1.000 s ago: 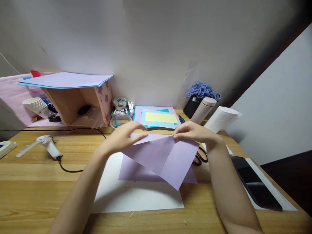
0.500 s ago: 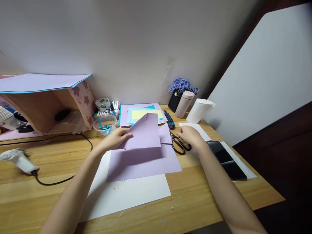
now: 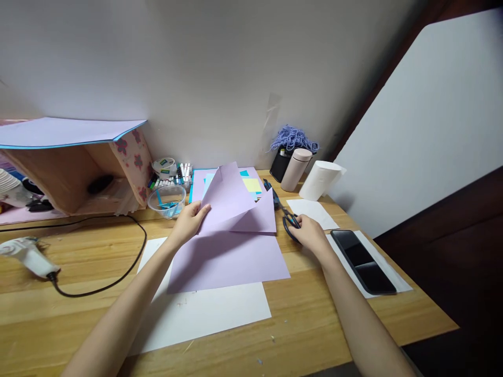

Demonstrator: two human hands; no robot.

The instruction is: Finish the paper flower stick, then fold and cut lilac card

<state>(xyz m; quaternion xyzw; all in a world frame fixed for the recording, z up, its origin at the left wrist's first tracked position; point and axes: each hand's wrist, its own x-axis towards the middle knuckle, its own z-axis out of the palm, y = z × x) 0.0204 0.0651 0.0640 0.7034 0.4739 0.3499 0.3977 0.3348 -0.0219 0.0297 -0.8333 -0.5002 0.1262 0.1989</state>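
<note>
My left hand point(image 3: 190, 220) pinches the left edge of a creased purple sheet of paper point(image 3: 228, 196), which is raised and tilted. Under it lie a smaller folded purple piece point(image 3: 259, 214) and a larger purple sheet point(image 3: 231, 267), flat on a white sheet point(image 3: 204, 314). At the right, my right hand point(image 3: 308, 230) has its fingers closed on the handles of black scissors point(image 3: 291, 222). Their blades point up and left, toward a blue utility knife point(image 3: 271, 193) behind. The raised paper hides part of the coloured sheets at the back.
A phone point(image 3: 363, 262) lies on white paper at the right. Behind stand a roll of tissue point(image 3: 320, 179), a pink bottle point(image 3: 296, 169) and a holder with purple yarn point(image 3: 293, 139). At left are a plastic bowl point(image 3: 167, 201), a cardboard box point(image 3: 131, 162) and a corded glue gun point(image 3: 29, 259).
My right hand has come down onto the scissors and gripped their handles. The purple sheet in my left hand has tilted up and shifted left.
</note>
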